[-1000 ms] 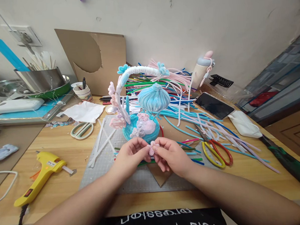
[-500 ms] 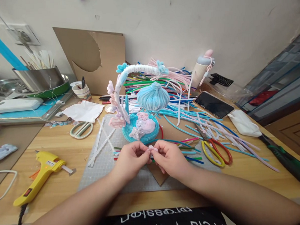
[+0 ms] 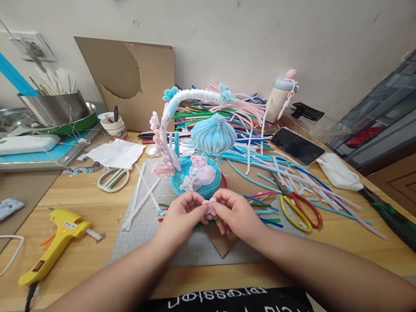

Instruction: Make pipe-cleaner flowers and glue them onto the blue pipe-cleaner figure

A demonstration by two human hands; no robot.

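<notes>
A small pale pink fuzzy piece is pinched between my left hand and my right hand, thumbs and fingertips meeting on it. Just behind my hands stands a lamp-like model: a round blue base bears a pink shell shape, a white arch rises from the left with pink and blue flowers, and a blue pleated shade hangs over the base. Below my hands lies a grey cutting mat with cut colored stems on it.
A yellow glue gun and grey-green scissors lie at the left. Red and yellow scissors, many fuzzy stems, a phone and a bottle are at the right. Cardboard leans against the wall.
Both hands have risen slightly and their fingers have shifted around the pink piece, which shows a little more between the thumbs. The objects on the table keep their places.
</notes>
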